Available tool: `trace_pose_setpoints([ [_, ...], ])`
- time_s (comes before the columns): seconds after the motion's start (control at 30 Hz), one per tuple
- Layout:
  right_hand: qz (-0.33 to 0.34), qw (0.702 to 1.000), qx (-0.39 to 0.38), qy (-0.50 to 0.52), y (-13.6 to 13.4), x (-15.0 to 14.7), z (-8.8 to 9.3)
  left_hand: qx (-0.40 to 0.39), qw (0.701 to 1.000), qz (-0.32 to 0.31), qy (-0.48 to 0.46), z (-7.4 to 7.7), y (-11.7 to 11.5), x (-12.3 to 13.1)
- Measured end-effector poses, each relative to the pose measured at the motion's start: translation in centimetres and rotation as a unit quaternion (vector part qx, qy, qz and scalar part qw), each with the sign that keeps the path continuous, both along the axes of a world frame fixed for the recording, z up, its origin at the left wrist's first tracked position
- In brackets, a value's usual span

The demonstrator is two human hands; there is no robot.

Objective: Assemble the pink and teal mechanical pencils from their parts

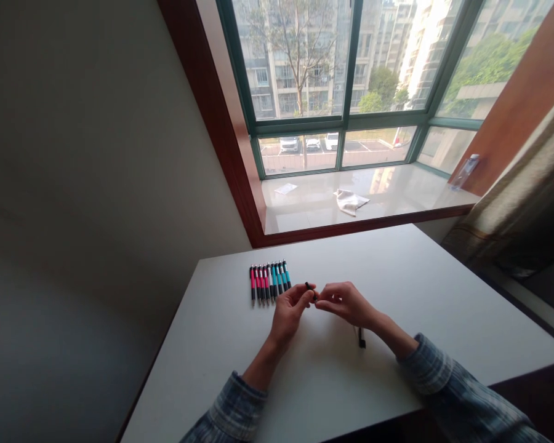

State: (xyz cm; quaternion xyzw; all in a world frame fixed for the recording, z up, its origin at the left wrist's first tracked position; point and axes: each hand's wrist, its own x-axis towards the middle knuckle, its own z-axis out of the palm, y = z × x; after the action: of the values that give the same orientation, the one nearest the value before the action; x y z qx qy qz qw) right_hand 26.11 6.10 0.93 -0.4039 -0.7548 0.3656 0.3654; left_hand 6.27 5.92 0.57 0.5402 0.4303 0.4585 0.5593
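Note:
My left hand (287, 315) pinches a small, dark, tube-like pen part (308, 287) between thumb and fingers, above the middle of the table. Touching the lower end of that part are the closed fingertips of my right hand (348, 303); whether they hold a separate piece is too small to tell. Just beyond my left hand lies a row of several click pens (260, 284), red ones at the left and teal ones at the right, with dark grips and tips towards me. Below my right wrist, another black pen part (361, 339) lies partly hidden.
The white table (203, 344) meets a wall on the left and a window sill (305, 212) at the back. On the sill are a crumpled cloth (349, 202), a flat paper (285, 189) and a clear bottle (465, 172). A curtain (521, 166) hangs at the right.

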Motion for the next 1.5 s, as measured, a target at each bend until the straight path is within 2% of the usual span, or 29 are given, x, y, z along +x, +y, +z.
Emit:
trace_pose_setpoints([
  [0.1, -0.059, 0.998, 0.014, -0.006, -0.3, 1.9, 0.6, -0.012, 1.0, 0.013, -0.024, 0.0, -0.2, 0.1],
  [0.2, -0.132, 0.989, 0.03, -0.055, -1.1, 4.7, 0.9, -0.036, 0.997, 0.024, -0.058, -0.1, -0.1, -0.1],
  [0.33, -0.118, 0.983, 0.018, -0.136, -3.2, 6.8, 0.9, -0.047, 0.997, 0.013, -0.062, -0.2, -0.1, -0.3],
  [0.43, -0.101, 0.981, 0.008, -0.166, -4.8, 6.5, 0.8, -0.041, 0.998, 0.01, -0.05, -0.4, -0.1, -0.4],
  [0.57, -0.109, 0.974, 0.006, -0.198, -5.8, 5.4, 0.6, -0.034, 0.998, 0.016, -0.047, -0.6, -0.1, -0.6],
  [0.8, -0.109, 0.97, 0.027, -0.217, -5.6, 4.4, 0.5, -0.039, 0.998, 0.022, -0.043, -0.4, -0.2, -0.8],
  [1.03, -0.136, 0.98, 0.021, -0.145, -4.9, 5.5, 0.9, -0.02, 1.0, 0.015, -0.003, -0.3, -0.2, -0.7],
  [1.23, -0.185, 0.976, -0.02, -0.118, -5.4, 7.5, -0.7, -0.019, 1.0, -0.004, 0.015, -0.4, -0.2, -0.6],
  [1.5, -0.214, 0.966, -0.066, -0.125, -7.1, 7.9, -2.4, 0.004, 0.998, -0.046, 0.036, -0.2, -0.1, -0.5],
])
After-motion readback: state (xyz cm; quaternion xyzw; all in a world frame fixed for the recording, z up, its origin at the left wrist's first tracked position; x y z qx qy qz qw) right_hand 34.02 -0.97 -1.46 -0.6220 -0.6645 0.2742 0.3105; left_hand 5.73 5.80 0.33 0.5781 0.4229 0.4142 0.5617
